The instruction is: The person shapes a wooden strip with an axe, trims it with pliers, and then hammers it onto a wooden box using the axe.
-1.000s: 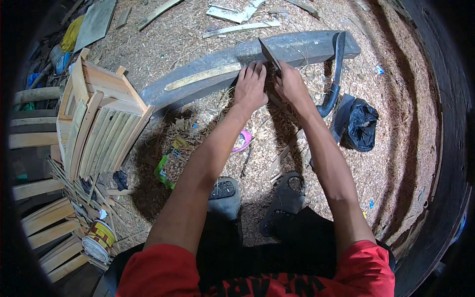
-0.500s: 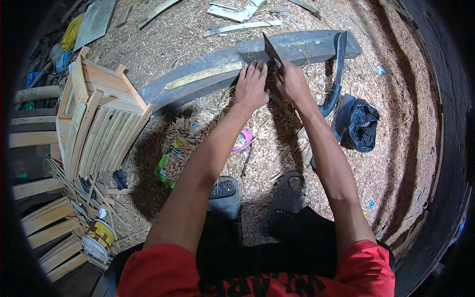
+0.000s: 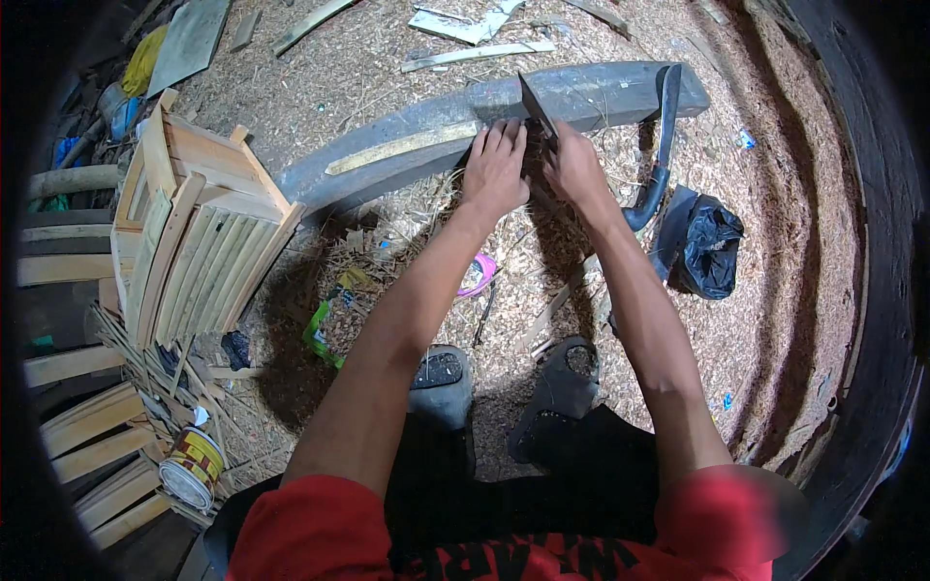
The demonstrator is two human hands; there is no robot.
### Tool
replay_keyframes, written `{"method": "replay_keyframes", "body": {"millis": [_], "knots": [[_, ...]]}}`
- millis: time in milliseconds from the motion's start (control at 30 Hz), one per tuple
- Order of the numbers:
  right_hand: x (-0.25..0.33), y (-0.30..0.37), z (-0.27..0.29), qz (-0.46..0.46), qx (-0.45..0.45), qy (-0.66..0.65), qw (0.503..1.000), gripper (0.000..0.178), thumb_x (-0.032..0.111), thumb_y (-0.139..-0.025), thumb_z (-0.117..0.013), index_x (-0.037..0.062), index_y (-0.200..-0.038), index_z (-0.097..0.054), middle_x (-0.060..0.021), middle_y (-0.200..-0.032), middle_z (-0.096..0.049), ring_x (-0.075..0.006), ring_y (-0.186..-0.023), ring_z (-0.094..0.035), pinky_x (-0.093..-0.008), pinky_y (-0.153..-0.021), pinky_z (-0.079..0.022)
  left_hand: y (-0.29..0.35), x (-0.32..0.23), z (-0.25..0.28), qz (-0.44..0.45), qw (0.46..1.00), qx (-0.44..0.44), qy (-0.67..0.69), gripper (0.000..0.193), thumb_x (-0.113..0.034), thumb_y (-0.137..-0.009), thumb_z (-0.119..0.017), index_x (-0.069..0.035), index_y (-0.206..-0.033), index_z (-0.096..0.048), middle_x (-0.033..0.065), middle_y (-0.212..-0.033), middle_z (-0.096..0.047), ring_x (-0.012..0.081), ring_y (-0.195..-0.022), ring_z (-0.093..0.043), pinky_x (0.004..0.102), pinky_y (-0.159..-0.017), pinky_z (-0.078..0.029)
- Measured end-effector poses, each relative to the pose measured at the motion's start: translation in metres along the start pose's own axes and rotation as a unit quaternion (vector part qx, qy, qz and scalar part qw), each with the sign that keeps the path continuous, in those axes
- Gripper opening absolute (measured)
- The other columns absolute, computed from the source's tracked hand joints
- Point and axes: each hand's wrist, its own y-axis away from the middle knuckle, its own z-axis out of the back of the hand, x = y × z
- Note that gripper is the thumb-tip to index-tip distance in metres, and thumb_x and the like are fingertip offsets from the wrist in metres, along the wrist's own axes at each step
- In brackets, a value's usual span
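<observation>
My right hand (image 3: 573, 167) is closed round the handle of a broad dark knife (image 3: 536, 105), its blade tilted up and to the left over the beam. Close beside it, my left hand (image 3: 498, 169) rests at the near edge of the long grey wooden beam (image 3: 407, 116), fingers bent over a dark spot. Whatever they grip there is hidden in shadow. A pale strip of wood (image 3: 402, 148) lies along the beam, left of my fingers. To the right, a machete (image 3: 666, 121) with a black curved handle leans across the beam's end.
At the left stands a slatted wooden frame (image 3: 208, 252), with sticks and a yellow-red bucket (image 3: 192, 470) below it. A black plastic bag (image 3: 710, 247), a pink ring-shaped piece (image 3: 479, 275) and a green strip (image 3: 318, 334) lie on the shavings-covered ground. A dark timber wall (image 3: 886, 242) curves along the right.
Both hands stay at nearly the same place on the beam. The knife has shifted only slightly, and the whole view has moved a little.
</observation>
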Motion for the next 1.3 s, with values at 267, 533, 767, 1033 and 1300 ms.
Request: {"method": "replay_keyframes", "body": {"millis": [267, 533, 767, 1033, 1300], "knots": [[0.006, 0.000, 0.000, 0.002, -0.032, -0.010, 0.999, 0.028, 0.002, -0.080, -0.063, -0.0046, -0.106, -0.055, -0.0303, -0.094, -0.064, -0.0505, -0.092, -0.061, -0.0540, -0.080, -0.049, 0.003, 0.001, -0.002, 0.006, 1.000, -0.005, 0.000, 0.077, -0.020, -0.072, -0.067, 0.004, -0.141, -0.041, 0.0194, -0.143, -0.044, 0.0326, -0.136, -0.037, 0.0463, -0.117, -0.025], [-0.005, 0.000, -0.001, -0.055, -0.091, -0.024, 0.994, 0.029, 0.006, -0.083, -0.065, -0.0043, -0.109, -0.058, -0.0314, -0.094, -0.065, -0.0496, -0.089, -0.063, -0.0521, -0.076, -0.051, 0.004, -0.002, -0.006, 0.001, 0.999, -0.028, -0.019, 0.077, -0.022, -0.075, -0.063, 0.003, -0.143, -0.038, 0.0169, -0.145, -0.041, 0.0296, -0.138, -0.036, 0.0457, -0.116, -0.027], [-0.010, 0.005, -0.004, -0.060, -0.083, -0.030, 0.994, 0.027, 0.008, -0.084, -0.066, -0.0050, -0.106, -0.059, -0.0306, -0.091, -0.065, -0.0482, -0.088, -0.064, -0.0514, -0.075, -0.052, 0.002, 0.000, -0.006, 0.001, 1.000, -0.014, -0.026, 0.078, -0.022, -0.075, -0.062, 0.003, -0.145, -0.037, 0.0173, -0.146, -0.040, 0.0307, -0.138, -0.037, 0.0460, -0.117, -0.026], [-0.005, 0.001, 0.000, -0.083, -0.046, -0.029, 0.995, 0.042, 0.013, -0.086, -0.064, 0.0008, -0.126, -0.059, -0.0313, -0.097, -0.065, -0.0466, -0.095, -0.063, -0.0465, -0.079, -0.052, 0.003, 0.004, -0.008, -0.001, 0.999, -0.034, -0.007, 0.078, -0.022, -0.075, -0.064, 0.002, -0.145, -0.037, 0.0189, -0.144, -0.042, 0.0319, -0.138, -0.037, 0.0463, -0.117, -0.026], [-0.001, -0.002, -0.002, -0.077, -0.017, -0.008, 0.997, 0.040, 0.011, -0.083, -0.062, 0.0035, -0.123, -0.059, -0.0301, -0.093, -0.065, -0.0478, -0.093, -0.062, -0.0500, -0.078, -0.050, 0.004, 0.002, -0.006, 0.013, 1.000, -0.018, 0.009, 0.081, -0.023, -0.072, -0.066, -0.001, -0.145, -0.039, 0.0159, -0.145, -0.043, 0.0307, -0.138, -0.036, 0.0459, -0.118, -0.024]]}}
